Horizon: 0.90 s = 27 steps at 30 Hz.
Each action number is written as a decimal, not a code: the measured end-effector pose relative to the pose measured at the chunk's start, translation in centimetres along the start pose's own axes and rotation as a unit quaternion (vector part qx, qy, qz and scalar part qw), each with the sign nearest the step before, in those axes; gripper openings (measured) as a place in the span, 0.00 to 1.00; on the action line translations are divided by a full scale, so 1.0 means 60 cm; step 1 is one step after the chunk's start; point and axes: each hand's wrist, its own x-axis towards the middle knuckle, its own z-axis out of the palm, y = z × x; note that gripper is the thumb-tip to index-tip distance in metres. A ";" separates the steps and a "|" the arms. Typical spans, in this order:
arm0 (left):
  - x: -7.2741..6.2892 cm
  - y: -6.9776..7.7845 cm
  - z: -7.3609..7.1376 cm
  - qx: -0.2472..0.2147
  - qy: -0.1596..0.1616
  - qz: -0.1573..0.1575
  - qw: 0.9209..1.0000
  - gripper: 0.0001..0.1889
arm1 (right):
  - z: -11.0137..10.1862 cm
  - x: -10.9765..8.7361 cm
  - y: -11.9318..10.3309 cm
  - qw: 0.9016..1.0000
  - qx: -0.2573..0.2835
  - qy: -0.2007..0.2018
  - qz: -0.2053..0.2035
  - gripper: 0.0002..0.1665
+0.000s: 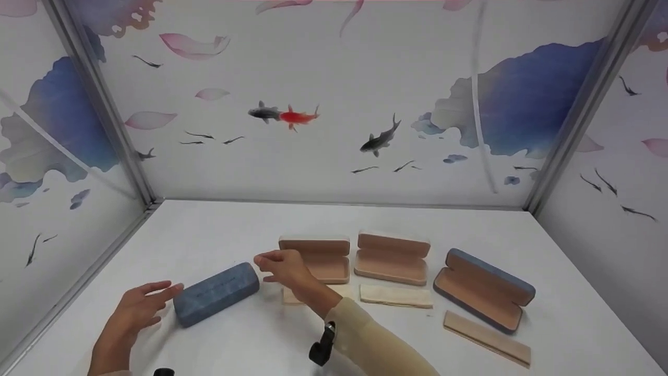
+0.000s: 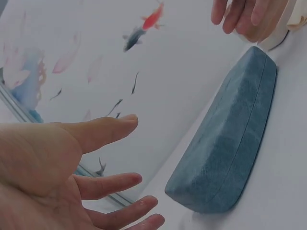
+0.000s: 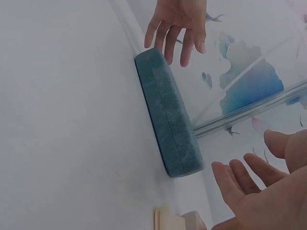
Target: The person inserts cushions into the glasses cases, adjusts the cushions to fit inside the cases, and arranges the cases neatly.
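Note:
A closed blue glasses case [image 1: 216, 294] lies slantwise on the white table, left of the middle. Close to its left end is my left hand [image 1: 140, 308], fingers loosely spread and holding nothing. In the left wrist view a gap shows between that hand [image 2: 91, 177] and the case [image 2: 225, 139]. Just off the case's right end, my right hand [image 1: 282, 267] hovers with relaxed fingers and nothing in them. The right wrist view shows the right hand [image 3: 268, 187] apart from the case [image 3: 168, 115]. Part of one open case is hidden behind my right hand.
Two open cases with brown linings, one partly covered [image 1: 331, 269] and one beside it [image 1: 391, 258], stand at the back. An open blue case [image 1: 482, 290] is at the right. Folded cloths [image 1: 395, 296] lie before them, including a tan one [image 1: 488, 338]. Patterned walls [image 1: 334, 183] enclose the table.

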 end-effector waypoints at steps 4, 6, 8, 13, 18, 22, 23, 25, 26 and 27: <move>-0.015 0.029 0.008 0.010 0.011 0.045 0.999 0.48 | -0.013 -0.008 -0.012 0.999 0.033 0.004 -0.024 0.20; -0.025 0.040 0.009 0.015 0.018 0.063 0.998 0.47 | -0.021 -0.011 -0.014 0.998 0.052 0.003 -0.033 0.20; -0.035 0.048 0.010 0.015 0.018 0.079 0.997 0.46 | -0.029 -0.014 -0.015 0.997 0.062 0.000 -0.039 0.21; -0.048 0.065 0.021 -0.005 0.017 0.110 0.994 0.43 | -0.049 -0.020 -0.020 0.997 0.062 -0.001 -0.047 0.21; -0.054 0.081 0.032 -0.049 0.004 0.140 0.989 0.42 | -0.073 -0.035 -0.033 0.996 0.065 -0.003 -0.063 0.21; -0.060 0.095 0.038 -0.085 -0.012 0.165 0.983 0.41 | -0.091 -0.051 -0.044 0.995 0.072 -0.007 -0.064 0.22; -0.061 0.098 0.039 -0.091 -0.014 0.170 0.981 0.41 | -0.096 -0.055 -0.046 0.995 0.073 -0.010 -0.066 0.22; -0.062 0.104 0.044 -0.099 -0.017 0.178 0.979 0.40 | -0.104 -0.062 -0.049 0.995 0.075 -0.011 -0.065 0.23; -0.062 0.108 0.047 -0.101 -0.017 0.181 0.978 0.40 | -0.109 -0.065 -0.051 0.995 0.076 -0.010 -0.065 0.23; -0.063 0.111 0.050 -0.104 -0.015 0.183 0.977 0.39 | -0.113 -0.068 -0.052 0.995 0.076 -0.008 -0.067 0.23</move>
